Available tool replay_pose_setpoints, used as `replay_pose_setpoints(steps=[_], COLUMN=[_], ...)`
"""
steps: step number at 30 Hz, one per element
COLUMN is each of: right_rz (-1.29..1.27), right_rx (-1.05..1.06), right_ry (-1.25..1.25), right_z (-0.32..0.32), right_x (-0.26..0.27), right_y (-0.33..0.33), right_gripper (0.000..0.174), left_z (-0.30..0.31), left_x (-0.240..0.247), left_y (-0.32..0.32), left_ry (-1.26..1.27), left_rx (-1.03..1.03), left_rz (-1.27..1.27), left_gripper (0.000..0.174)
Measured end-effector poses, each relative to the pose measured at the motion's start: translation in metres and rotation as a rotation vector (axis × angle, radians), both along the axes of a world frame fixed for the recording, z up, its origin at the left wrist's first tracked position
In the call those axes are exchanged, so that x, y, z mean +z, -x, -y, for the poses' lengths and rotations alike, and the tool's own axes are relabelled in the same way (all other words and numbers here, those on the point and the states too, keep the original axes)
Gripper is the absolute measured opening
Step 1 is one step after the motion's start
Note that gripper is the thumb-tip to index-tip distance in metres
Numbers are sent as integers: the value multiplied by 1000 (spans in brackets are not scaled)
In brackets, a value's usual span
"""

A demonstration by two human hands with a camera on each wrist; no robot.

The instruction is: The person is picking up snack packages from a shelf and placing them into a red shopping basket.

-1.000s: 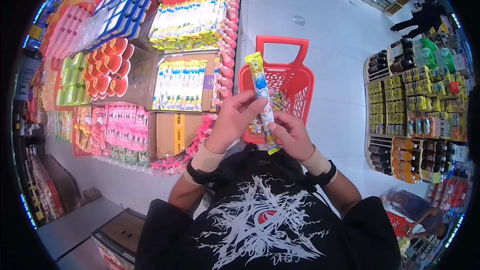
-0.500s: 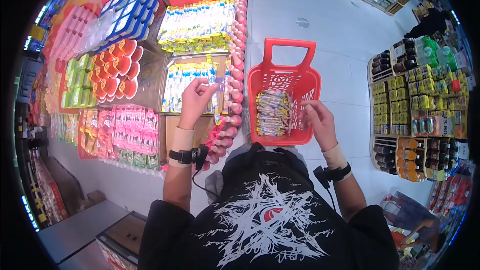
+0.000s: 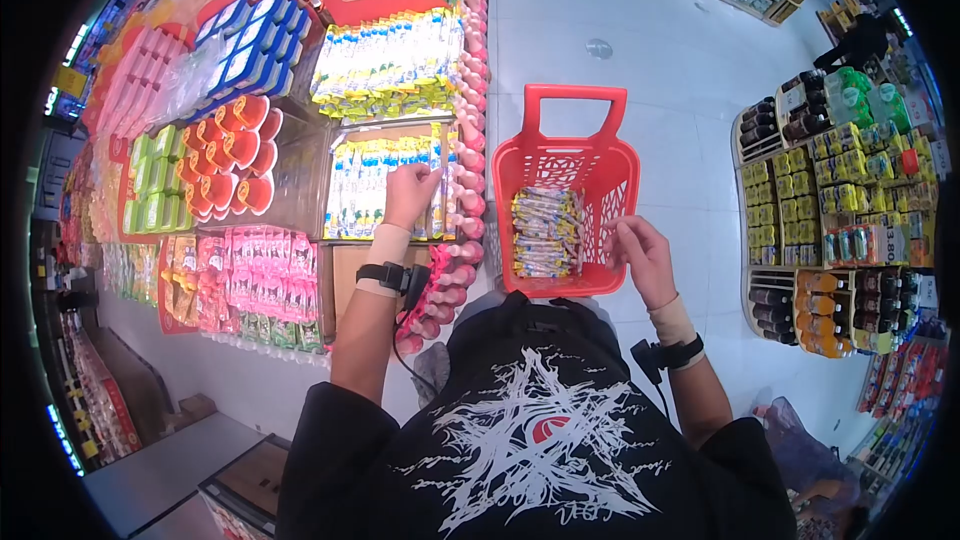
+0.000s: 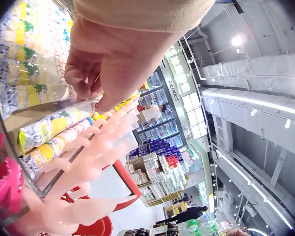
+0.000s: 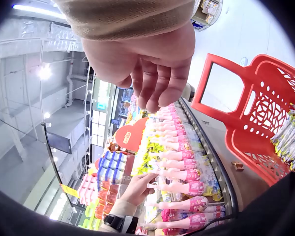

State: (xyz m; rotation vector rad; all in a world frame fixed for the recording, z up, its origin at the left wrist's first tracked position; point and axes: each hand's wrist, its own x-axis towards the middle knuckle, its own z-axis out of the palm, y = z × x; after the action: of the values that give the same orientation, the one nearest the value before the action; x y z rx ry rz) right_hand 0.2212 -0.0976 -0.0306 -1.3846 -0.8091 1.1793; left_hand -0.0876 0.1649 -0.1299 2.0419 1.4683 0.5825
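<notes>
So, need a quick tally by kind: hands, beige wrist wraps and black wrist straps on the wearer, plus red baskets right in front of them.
Hands (left hand, right hand): 2
Beige wrist wraps: 2
Black wrist straps: 2
Red basket: 1
Total: 7

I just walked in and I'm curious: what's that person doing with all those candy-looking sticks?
A person in a black T-shirt with white print is at a shop display. Their left hand seems to pinch the end of a long, thin, white-and-yellow plastic packet at the display's edge. Their right hand hangs loosely curled and empty by a red plastic basket, where a pile of small wrapped sticks lies.
</notes>
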Motion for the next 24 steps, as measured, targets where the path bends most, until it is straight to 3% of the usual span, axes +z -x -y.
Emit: replay_pose_setpoints(steps=[5, 15, 19, 24], right_rz=[17, 40, 23, 6], right_rx=[0, -7, 0, 24], right_ry=[11, 52, 67, 92], right_z=[-2, 0, 5, 14], right_x=[-1, -9, -11, -23], right_y=[-7, -44, -69, -104], right_gripper=[22, 22, 23, 23], left_z=[8, 19, 21, 13], left_x=[0, 1, 6, 2], left_y=[-1, -1, -2, 8], left_ry=[-131, -120, 0, 14], left_rx=[6, 86, 180, 157], left_rz=[-227, -254, -304, -250], left_gripper=[24, 28, 28, 33])
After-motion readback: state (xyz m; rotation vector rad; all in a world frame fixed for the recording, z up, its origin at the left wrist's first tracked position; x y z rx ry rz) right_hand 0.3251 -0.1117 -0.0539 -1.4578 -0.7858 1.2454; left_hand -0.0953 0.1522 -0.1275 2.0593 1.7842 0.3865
